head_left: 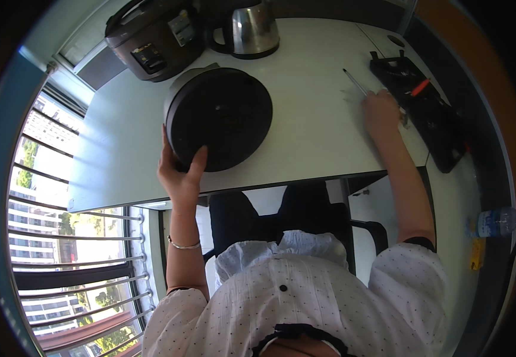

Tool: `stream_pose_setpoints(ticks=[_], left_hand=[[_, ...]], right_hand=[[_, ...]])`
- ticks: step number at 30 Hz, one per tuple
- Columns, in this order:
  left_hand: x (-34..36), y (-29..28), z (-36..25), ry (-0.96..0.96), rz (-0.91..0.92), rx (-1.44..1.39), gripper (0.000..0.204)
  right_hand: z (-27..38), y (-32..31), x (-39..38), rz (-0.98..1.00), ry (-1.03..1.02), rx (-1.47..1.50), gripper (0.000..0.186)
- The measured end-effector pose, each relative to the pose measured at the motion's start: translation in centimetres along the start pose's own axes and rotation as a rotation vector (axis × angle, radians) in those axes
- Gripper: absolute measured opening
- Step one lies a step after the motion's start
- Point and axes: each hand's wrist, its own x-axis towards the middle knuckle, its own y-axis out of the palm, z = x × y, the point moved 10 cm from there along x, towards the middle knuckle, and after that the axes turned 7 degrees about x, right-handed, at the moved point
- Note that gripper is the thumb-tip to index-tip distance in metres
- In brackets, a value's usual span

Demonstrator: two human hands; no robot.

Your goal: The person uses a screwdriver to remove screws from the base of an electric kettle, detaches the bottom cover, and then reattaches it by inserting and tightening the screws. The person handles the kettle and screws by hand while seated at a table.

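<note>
My left hand (181, 172) grips the lower left edge of a round appliance (222, 119) with a flat black face and a silver-grey side. The thumb presses on the black face while the fingers go behind the rim, partly hidden. The appliance stands tilted on the table, its black face toward me. Over at the right, my right hand (381, 116) is closed around a screwdriver (355, 82). Its slim metal shaft points away to the far left, and the fingers hide most of its handle. Beside this hand lies a black tool case (433, 122).
A dark rice cooker (151, 50) and a steel kettle (252, 33) stand at the back of the white table (311, 119). A red-orange piece (419, 87) sits in the tool case. At the right lies a plastic bottle (496, 222); a barred window (74, 238) is at the left.
</note>
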Motion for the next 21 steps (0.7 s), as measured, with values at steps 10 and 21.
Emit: stream_pose_setpoints(ticks=[10,21], left_hand=[[0.0,0.4,-0.3,-0.011,0.0,-0.062,0.08],[0.1,0.0,-0.8,0.022,-0.044,-0.039,0.081]], right_hand=[[2.8,-3.1,-0.1,-0.151,-0.218,0.425,0.01],[3.4,-0.8,0.2,0.029,-0.131,0.422,0.011]])
